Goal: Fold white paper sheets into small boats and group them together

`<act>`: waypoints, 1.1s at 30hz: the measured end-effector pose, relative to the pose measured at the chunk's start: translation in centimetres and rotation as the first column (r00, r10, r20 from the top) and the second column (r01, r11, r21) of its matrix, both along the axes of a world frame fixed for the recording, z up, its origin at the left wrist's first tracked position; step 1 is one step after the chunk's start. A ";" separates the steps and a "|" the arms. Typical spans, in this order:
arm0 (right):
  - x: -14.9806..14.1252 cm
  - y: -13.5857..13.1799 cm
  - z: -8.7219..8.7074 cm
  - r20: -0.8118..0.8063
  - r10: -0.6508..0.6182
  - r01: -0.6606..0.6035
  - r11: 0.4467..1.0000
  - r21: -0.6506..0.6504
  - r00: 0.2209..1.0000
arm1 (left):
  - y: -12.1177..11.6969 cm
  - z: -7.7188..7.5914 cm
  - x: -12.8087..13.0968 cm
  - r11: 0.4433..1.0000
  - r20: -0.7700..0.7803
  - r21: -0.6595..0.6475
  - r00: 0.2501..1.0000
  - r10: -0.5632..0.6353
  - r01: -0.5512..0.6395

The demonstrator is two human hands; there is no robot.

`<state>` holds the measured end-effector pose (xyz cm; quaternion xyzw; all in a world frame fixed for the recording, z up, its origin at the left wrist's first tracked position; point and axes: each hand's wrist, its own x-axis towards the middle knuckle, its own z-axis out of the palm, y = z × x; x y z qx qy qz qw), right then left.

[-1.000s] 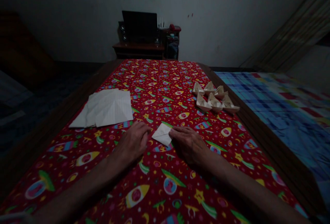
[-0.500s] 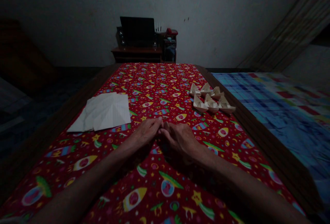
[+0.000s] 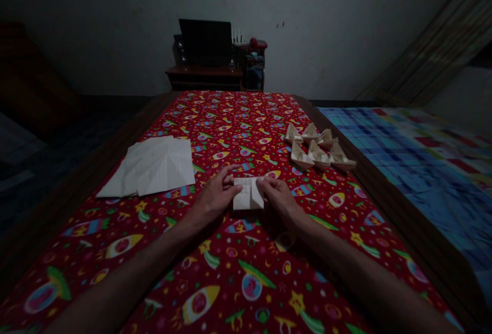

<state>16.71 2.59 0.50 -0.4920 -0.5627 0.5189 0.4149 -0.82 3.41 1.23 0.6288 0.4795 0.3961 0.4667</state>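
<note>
Between my hands, a small piece of folded white paper (image 3: 243,200) is held just above the patterned red cloth, its creased face toward me. My left hand (image 3: 218,190) pinches its left edge, thumb on the near face and the other fingers partly stretched out behind. On the right side, my right hand (image 3: 280,196) grips the paper's upper right edge between thumb and fingers. Several folded paper boats (image 3: 318,155) stand in two rows to the right, beyond my right hand. Flat on the cloth to the left lies a stack of white paper sheets (image 3: 161,167).
The red cloth (image 3: 246,252) with rockets and stars covers a long table with dark wooden edges (image 3: 423,221). Past its far end, a black monitor (image 3: 205,42) and speakers stand on a small desk (image 3: 203,79). A blue checked sheet (image 3: 369,144) spreads at the right.
My hands have moved apart, and the folded paper, hidden inside them before, now shows between them. The view has shifted slightly. The boats and the stack stay in place.
</note>
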 end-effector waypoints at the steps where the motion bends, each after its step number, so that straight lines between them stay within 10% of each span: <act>1: 0.5 0.1 0.1 0.079 -0.025 0.016 0.994 0.104 0.997 | 0.2 0.1 -0.4 1.000 -0.073 0.002 0.997 -0.031 0.031; 5: 2.3 0.6 0.0 0.438 0.023 -0.282 0.795 0.537 0.899 | 0.8 0.2 -1.5 0.974 -0.470 0.138 0.878 -0.092 0.177; 9: 2.8 0.7 -0.8 0.627 0.123 -0.574 0.563 0.594 0.770 | 0.5 0.0 -1.6 0.881 -0.568 0.399 0.823 0.019 0.255; 23: 2.9 0.5 -1.3 0.617 0.143 -0.574 0.568 0.589 0.774 | -4.4 0.1 -2.4 0.775 -0.750 0.331 0.649 -0.130 0.538; 33: 3.0 -0.3 -0.3 0.788 0.012 -0.709 0.445 0.547 0.616 | -4.7 -0.3 -1.9 0.803 -0.741 0.422 0.670 0.039 0.420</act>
